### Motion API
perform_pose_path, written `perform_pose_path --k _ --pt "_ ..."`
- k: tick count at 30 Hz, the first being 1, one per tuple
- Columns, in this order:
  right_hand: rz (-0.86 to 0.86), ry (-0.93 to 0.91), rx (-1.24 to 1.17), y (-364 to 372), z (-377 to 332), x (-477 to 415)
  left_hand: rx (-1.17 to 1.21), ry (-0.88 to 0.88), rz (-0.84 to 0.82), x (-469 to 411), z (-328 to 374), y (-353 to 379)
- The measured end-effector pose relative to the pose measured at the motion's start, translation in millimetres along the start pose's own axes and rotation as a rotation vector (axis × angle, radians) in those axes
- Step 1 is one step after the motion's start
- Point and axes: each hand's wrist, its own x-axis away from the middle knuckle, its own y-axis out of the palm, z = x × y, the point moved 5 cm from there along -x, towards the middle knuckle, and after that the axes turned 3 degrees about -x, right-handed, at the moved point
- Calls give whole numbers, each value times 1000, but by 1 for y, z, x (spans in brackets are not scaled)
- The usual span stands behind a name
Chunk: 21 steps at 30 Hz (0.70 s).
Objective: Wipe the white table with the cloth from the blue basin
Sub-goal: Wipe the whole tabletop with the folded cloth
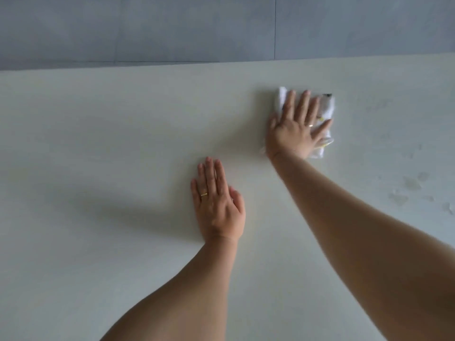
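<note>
Cloth (325,108) lies under your right grip (298,126), fingers spread straight, pressing it onto the tabletop (98,143) toward the far edge; left grip (218,203) rests flat and empty, nearer you; smudges (413,183) lie rightward.

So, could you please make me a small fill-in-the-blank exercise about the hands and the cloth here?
1. The right hand presses the cloth onto the ____.
2. The left hand lies flat and holds ____.
3. Each hand wears a ____ on one finger.
Missing words: table; nothing; ring.
</note>
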Motion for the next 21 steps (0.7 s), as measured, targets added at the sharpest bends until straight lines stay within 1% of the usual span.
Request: perform_pose_path --k 1,3,5,6,7,8,9,11,13,14,15,16,18,20,21 --pt "-18 -81 -6 7 -19 12 -3 1 2 0 0 -1" --pt "-89 -383 38 17 -48 37 -5 -2 7 0 1 -2" --pt "-157 -661 98 15 -50 35 -3 -4 7 0 1 -2" --pt "-168 -760 127 11 -43 24 -6 1 6 0 1 -2" --pt "-160 -809 158 6 -34 11 -13 5 6 0 0 -1" --pt "-142 -790 172 1 -23 -4 -20 6 6 0 0 -1" --pt "-119 -701 154 -5 -11 -20 -23 6 6 0 0 0" --pt "-53 -424 73 -12 4 -43 -22 11 -1 0 0 0" --pt "-6 -148 38 -7 -5 -49 -27 13 -2 -1 1 0" --pt "-6 -64 31 -2 -18 -45 -28 11 -5 -1 1 0" --pt "-20 -49 25 3 -34 -39 -28 9 -7 0 1 0" --pt "-40 -121 24 10 -53 -32 -27 10 -7 0 1 -1" --pt "-105 -437 60 20 -86 -14 -31 3 -6 0 1 -2" --pt "-171 -719 131 19 -92 -12 -34 5 -10 -1 1 -3" --pt "-179 -802 159 14 -85 -20 -35 12 -11 -1 2 -3"
